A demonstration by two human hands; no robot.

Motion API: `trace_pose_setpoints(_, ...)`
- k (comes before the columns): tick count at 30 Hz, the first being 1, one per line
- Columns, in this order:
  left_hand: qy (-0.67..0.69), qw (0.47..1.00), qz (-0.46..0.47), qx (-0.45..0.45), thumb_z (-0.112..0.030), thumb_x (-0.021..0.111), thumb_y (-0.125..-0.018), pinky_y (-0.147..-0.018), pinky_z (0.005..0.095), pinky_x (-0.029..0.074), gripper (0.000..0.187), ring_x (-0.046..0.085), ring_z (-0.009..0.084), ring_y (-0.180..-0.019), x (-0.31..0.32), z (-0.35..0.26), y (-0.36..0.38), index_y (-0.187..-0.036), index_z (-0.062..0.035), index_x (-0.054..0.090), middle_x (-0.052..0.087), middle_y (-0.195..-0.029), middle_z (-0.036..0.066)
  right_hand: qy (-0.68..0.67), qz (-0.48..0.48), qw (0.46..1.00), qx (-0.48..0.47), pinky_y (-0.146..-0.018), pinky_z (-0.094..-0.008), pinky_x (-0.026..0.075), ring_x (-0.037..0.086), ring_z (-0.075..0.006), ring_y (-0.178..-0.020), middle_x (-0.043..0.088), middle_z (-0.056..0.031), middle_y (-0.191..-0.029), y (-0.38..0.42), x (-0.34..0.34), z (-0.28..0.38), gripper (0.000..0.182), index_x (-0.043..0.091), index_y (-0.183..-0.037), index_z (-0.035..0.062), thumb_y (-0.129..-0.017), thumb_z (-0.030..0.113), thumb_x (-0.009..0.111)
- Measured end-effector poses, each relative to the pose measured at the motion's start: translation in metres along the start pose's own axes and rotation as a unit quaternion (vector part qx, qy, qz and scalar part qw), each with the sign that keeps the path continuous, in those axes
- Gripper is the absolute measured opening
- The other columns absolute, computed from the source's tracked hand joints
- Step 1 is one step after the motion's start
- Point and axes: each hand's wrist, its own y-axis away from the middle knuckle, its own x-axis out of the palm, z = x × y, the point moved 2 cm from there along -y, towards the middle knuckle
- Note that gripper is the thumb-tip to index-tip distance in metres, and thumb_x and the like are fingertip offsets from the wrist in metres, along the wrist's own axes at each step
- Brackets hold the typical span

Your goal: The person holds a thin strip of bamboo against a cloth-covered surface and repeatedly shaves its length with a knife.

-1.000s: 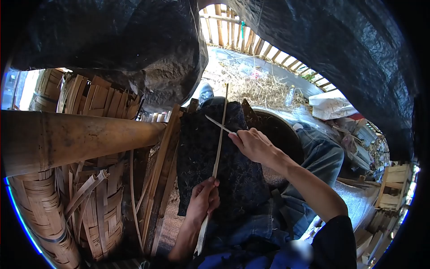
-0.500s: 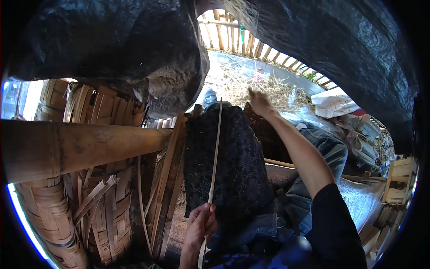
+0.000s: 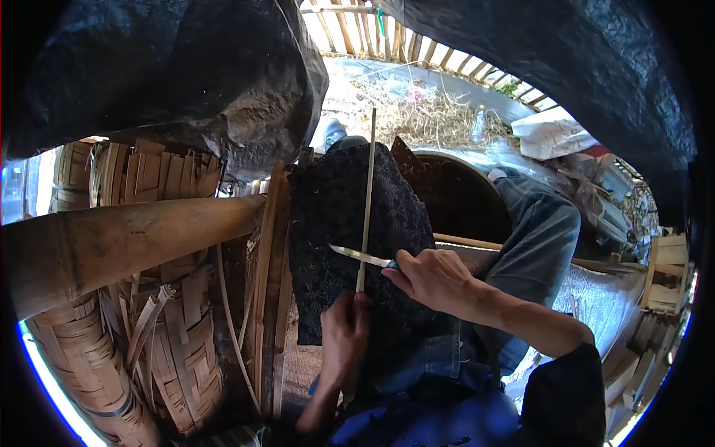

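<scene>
My left hand [image 3: 345,335] is closed round the lower part of a thin bamboo strip [image 3: 369,179], which points up and away over my lap. In my right hand [image 3: 436,277] is a knife [image 3: 359,255], gripped by its handle, its blade pointing left. The blade crosses the strip a little above my left fingers. Beneath both lies a dark patterned cloth [image 3: 328,223] spread over my leg. The strip's lower end is hidden by my left hand and forearm.
A thick bamboo pole [image 3: 141,242] juts in from the left, above woven bamboo baskets [image 3: 97,365]. Black plastic sheeting [image 3: 171,67] hangs overhead. A dark round container [image 3: 462,194] stands beyond my knee, with straw [image 3: 417,112] and a bottle [image 3: 477,124] farther off.
My right hand has come back from far ahead toward my left hand, bringing the knife blade across the strip. The view has shifted slightly.
</scene>
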Motion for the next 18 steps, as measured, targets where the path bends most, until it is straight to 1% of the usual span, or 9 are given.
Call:
trace_pose_setpoints(1, -0.003, 1.000, 0.001, -0.002, -0.017, 0.049, -0.095, -0.044, 0.0326, 0.037, 0.026, 0.051, 0.0169, -0.043, 0.000, -0.003, 0.002, -0.082, 0.0026, 0.059, 0.052, -0.054, 0.012, 0.005, 0.005, 1.000, 0.013, -0.037, -0.0390, 0.046, 0.055, -0.0277, -0.038, 0.052, -0.0120, -0.045, -0.002, 0.001, 0.000, 0.041, 0.050, -0.069, 0.0019, -0.096, 0.033, 0.047)
trace_pose_setpoints(3, -0.039, 0.999, -0.002, -0.022, -0.014, 0.049, -0.094, -0.045, 0.0350, 0.038, 0.023, 0.053, 0.0218, -0.044, -0.001, -0.013, 0.004, -0.082, 0.0032, 0.058, 0.052, -0.055, 0.017, 0.010, -0.009, 0.999, 0.031, -0.038, -0.0391, 0.047, 0.056, -0.0280, -0.039, 0.053, -0.0121, -0.045, -0.011, 0.005, -0.002, 0.042, 0.051, -0.069, 0.0017, -0.097, 0.033, 0.047)
trace_pose_setpoints(5, -0.019, 0.999, 0.004, -0.048, -0.014, 0.049, -0.094, -0.045, 0.0348, 0.037, 0.023, 0.053, 0.0217, -0.044, 0.002, -0.017, 0.008, -0.081, 0.0034, 0.058, 0.051, -0.055, 0.016, 0.019, -0.028, 0.998, 0.049, -0.039, -0.0393, 0.047, 0.057, -0.0283, -0.039, 0.053, -0.0122, -0.045, -0.026, 0.004, -0.012, 0.042, 0.051, -0.069, 0.0015, -0.097, 0.033, 0.046)
trace_pose_setpoints(7, -0.002, 0.997, 0.011, -0.074, -0.014, 0.049, -0.094, -0.045, 0.0347, 0.037, 0.024, 0.052, 0.0216, -0.044, 0.002, -0.015, 0.008, -0.081, 0.0036, 0.058, 0.051, -0.054, 0.016, 0.004, -0.057, 0.997, 0.055, -0.038, -0.0413, 0.044, 0.055, -0.0326, -0.040, 0.050, -0.0137, -0.044, -0.047, 0.000, -0.025, 0.039, 0.050, -0.069, 0.0020, -0.096, 0.030, 0.050)
trace_pose_setpoints(10, -0.019, 0.998, 0.009, -0.062, -0.014, 0.049, -0.094, -0.044, 0.0332, 0.037, 0.023, 0.050, 0.0202, -0.042, 0.001, -0.012, 0.007, -0.082, 0.0033, 0.060, 0.050, -0.052, 0.015, -0.009, -0.088, 0.995, 0.048, -0.037, -0.0409, 0.042, 0.054, -0.0325, -0.039, 0.049, -0.0144, -0.045, -0.064, -0.007, -0.032, 0.040, 0.050, -0.067, 0.0017, -0.096, 0.029, 0.049)
trace_pose_setpoints(13, 0.000, 0.997, 0.002, -0.080, -0.014, 0.050, -0.094, -0.045, 0.0342, 0.038, 0.023, 0.056, 0.0247, -0.045, -0.001, -0.011, 0.003, -0.081, 0.0028, 0.060, 0.052, -0.052, 0.017, -0.048, -0.078, 0.995, 0.041, -0.036, -0.0406, 0.039, 0.052, -0.0323, -0.038, 0.048, -0.0147, -0.045, -0.050, -0.019, -0.020, 0.039, 0.050, -0.067, 0.0017, -0.096, 0.029, 0.050)
trace_pose_setpoints(15, -0.041, 0.997, -0.031, -0.051, -0.015, 0.052, -0.093, -0.045, 0.0383, 0.042, 0.020, 0.060, 0.0327, -0.050, 0.000, -0.012, 0.004, -0.081, 0.0001, 0.059, 0.055, -0.054, 0.019, -0.051, -0.045, 0.998, 0.014, -0.033, -0.0379, 0.039, 0.053, -0.0278, -0.035, 0.050, -0.0128, -0.044, -0.025, -0.019, -0.003, 0.042, 0.050, -0.065, 0.0027, -0.097, 0.030, 0.047)
trace_pose_setpoints(16, -0.040, 0.997, -0.030, -0.054, -0.015, 0.052, -0.093, -0.045, 0.0383, 0.042, 0.020, 0.060, 0.0327, -0.050, 0.002, -0.009, 0.005, -0.081, 0.0001, 0.059, 0.055, -0.054, 0.019, -0.052, -0.041, 0.998, 0.014, -0.033, -0.0379, 0.039, 0.053, -0.0278, -0.035, 0.050, -0.0128, -0.044, -0.016, -0.015, 0.001, 0.042, 0.050, -0.065, 0.0027, -0.097, 0.030, 0.047)
trace_pose_setpoints(18, -0.130, 0.991, -0.041, 0.008, -0.015, 0.052, -0.092, -0.045, 0.0445, 0.044, 0.015, 0.060, 0.0381, -0.053, 0.008, -0.006, 0.007, -0.083, -0.0037, 0.057, 0.057, -0.055, 0.021, -0.001, -0.025, 0.999, 0.046, -0.033, -0.0377, 0.040, 0.053, -0.0269, -0.035, 0.050, -0.0118, -0.043, 0.000, -0.012, 0.003, 0.042, 0.050, -0.065, 0.0028, -0.096, 0.031, 0.048)
